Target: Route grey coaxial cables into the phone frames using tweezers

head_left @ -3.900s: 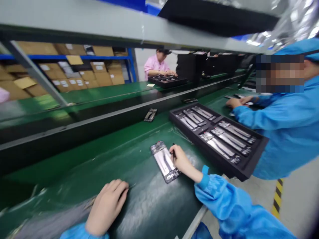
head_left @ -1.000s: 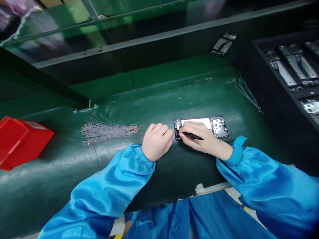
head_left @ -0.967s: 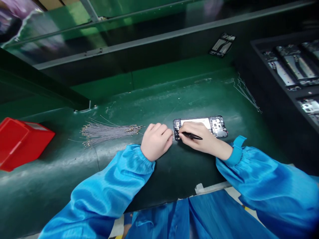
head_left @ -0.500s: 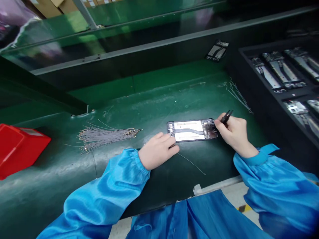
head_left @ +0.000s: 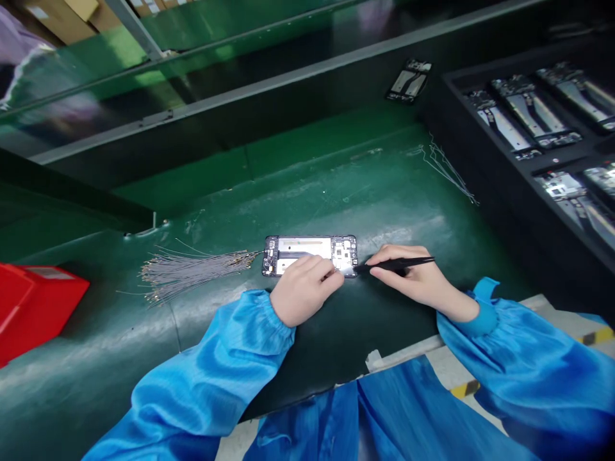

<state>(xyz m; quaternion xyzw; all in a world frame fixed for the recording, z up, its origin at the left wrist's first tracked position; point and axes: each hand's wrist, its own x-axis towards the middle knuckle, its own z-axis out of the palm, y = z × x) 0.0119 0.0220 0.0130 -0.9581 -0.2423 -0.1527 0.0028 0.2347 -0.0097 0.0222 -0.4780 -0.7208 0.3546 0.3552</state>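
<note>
On the green mat lies an opened smartphone, its inner side up, with a bright metal middle and a circuit board at its right end. My left hand rests over the phone's near edge, fingers curled against it; the fingertips and anything thin under them are hidden. Black tweezers are pinched in my right hand, and their tips reach the phone's near right corner. Just left of the phone lies a bundle of thin grey cables with small gold-coloured ends, almost touching it.
A red bin stands at the far left. On the right is a black tray holding several opened phones. Another opened phone leans at the back. A few loose wires lie near the tray.
The phone has shifted left beneath my left hand. My right hand has moved left and down, with the tweezers turned toward the phone. The loose cable below my left hand no longer shows.
</note>
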